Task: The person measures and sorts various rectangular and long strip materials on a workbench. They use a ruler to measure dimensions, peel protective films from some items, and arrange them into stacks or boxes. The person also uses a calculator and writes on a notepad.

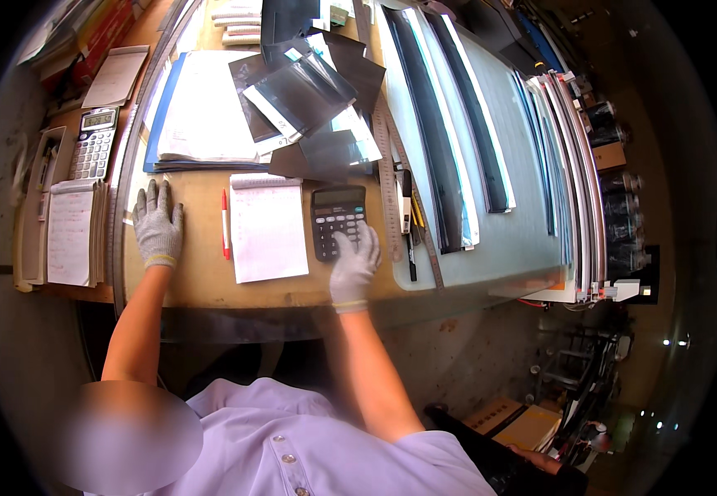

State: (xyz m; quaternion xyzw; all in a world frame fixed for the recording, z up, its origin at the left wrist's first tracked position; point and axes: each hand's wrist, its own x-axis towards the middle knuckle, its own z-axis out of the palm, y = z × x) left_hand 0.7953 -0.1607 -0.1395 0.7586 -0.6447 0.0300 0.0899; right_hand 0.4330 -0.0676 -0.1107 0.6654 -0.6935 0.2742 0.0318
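Note:
My left hand [158, 227], in a grey knitted glove, lies flat on the tan desk top with its fingers stretched out and holds nothing. My right hand [355, 269], gloved alike, is over the lower right keys of a black calculator [339, 207]. Its fingers are apart and partly bent; whether a fingertip presses a key cannot be made out. Between my hands lies a notepad [269, 236] with handwriting on its white page. A red and white pen [225, 225] rests along the pad's left side.
Dark film sheets [309, 95] overlap a blue folder of papers [205, 107] beyond the notepad. Rulers [387, 178] and a cutter knife [405, 188] lie right of the calculator. Long dark strips [433, 132] cover part of a glass sheet. A silver calculator [95, 145] and paper stack [76, 231] stand left.

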